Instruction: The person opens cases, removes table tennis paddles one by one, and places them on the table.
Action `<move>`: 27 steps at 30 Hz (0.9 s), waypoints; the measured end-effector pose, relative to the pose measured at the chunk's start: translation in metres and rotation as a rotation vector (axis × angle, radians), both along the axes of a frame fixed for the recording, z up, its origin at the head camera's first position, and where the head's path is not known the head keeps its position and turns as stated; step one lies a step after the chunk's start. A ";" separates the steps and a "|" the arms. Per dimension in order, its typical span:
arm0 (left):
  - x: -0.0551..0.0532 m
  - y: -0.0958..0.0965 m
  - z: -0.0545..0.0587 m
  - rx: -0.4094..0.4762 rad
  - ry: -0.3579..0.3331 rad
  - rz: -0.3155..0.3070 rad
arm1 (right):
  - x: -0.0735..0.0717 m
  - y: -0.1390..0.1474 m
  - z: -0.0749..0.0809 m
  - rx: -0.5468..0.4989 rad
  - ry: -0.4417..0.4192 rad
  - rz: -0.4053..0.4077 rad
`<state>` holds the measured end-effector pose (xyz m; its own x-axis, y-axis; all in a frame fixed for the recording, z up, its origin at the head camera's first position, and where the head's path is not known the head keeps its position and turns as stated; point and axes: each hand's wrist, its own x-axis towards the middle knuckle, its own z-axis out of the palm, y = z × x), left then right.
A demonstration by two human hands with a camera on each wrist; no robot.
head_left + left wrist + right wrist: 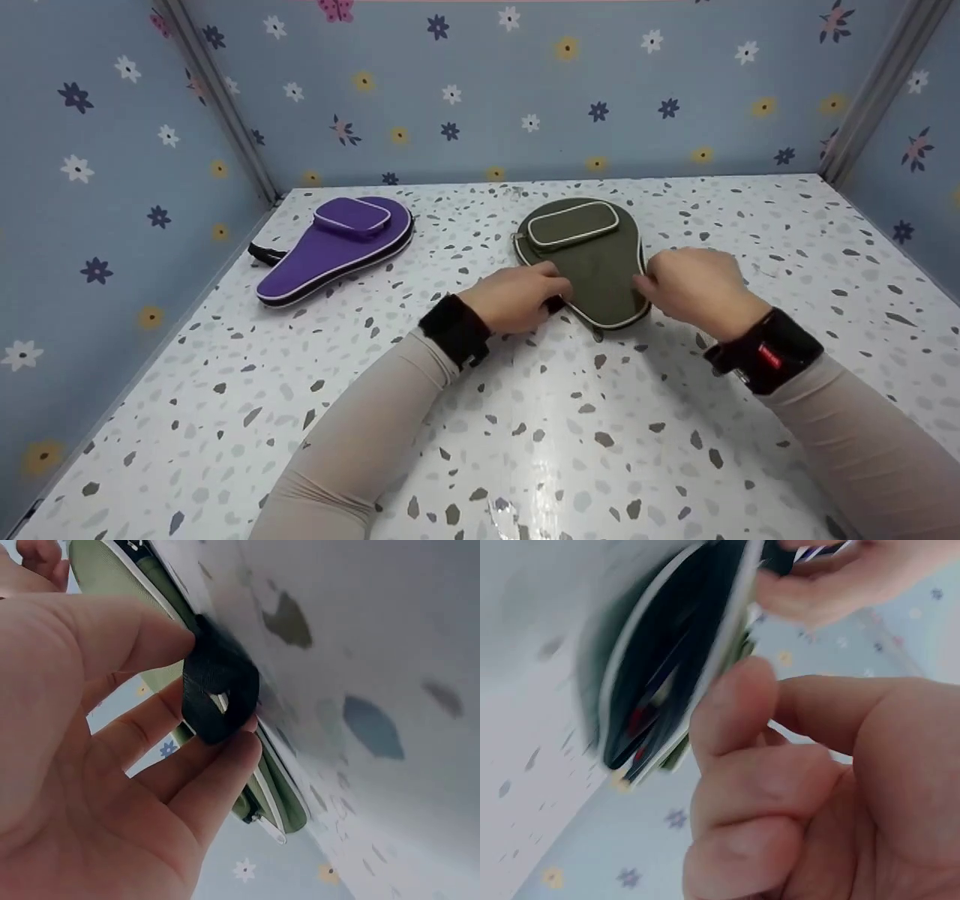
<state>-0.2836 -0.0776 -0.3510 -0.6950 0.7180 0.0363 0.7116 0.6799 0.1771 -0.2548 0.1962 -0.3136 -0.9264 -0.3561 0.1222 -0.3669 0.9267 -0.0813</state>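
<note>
An olive-green table tennis bat case (600, 274) with white piping and a small front pocket (574, 223) lies on the speckled table, narrow end toward me. My left hand (517, 296) is at its left edge, where thumb and fingers pinch the case's black strap (206, 679). At the right edge, my right hand (694, 289) pinches the case's rim with curled fingers. From the right wrist view, the side of the case gapes, with something dark and red (636, 721) showing inside. A zipper pull (271, 829) hangs at the narrow end.
A purple bat case (322, 251) with a black strap (266, 254) lies at the back left of the table (450, 420). Blue flowered panels (480, 90) stand behind and at both sides, with metal posts in the corners.
</note>
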 end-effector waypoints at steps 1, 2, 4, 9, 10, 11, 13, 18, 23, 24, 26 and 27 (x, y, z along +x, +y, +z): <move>0.000 -0.001 0.000 0.003 0.005 -0.002 | -0.003 0.004 -0.001 0.004 -0.006 -0.012; -0.001 -0.001 0.000 0.007 0.010 -0.005 | -0.006 0.008 -0.002 0.005 -0.020 -0.019; -0.002 -0.003 -0.001 0.015 0.012 -0.008 | -0.011 0.015 -0.004 0.005 -0.083 -0.018; -0.003 -0.005 0.000 0.010 0.025 -0.014 | -0.018 0.018 -0.008 -0.032 -0.292 0.004; -0.003 -0.005 0.000 0.005 0.036 -0.011 | -0.018 0.017 -0.008 -0.042 -0.320 0.010; -0.003 -0.004 0.001 -0.001 0.050 -0.003 | -0.018 0.016 -0.009 -0.053 -0.343 0.019; -0.003 -0.003 0.002 -0.019 0.080 0.020 | -0.018 0.013 -0.009 -0.076 -0.379 0.039; -0.001 0.002 0.006 -0.040 0.103 0.108 | -0.012 0.000 -0.009 -0.138 -0.435 0.107; 0.003 0.012 0.006 0.015 0.095 0.183 | -0.006 -0.012 -0.012 -0.183 -0.436 0.200; 0.003 0.014 0.005 0.028 0.100 0.203 | -0.006 -0.014 -0.013 -0.191 -0.442 0.216; 0.005 0.019 0.004 0.046 0.109 0.255 | -0.006 -0.015 -0.015 -0.203 -0.453 0.240; 0.005 0.022 0.003 0.046 0.116 0.282 | -0.007 -0.015 -0.016 -0.199 -0.445 0.249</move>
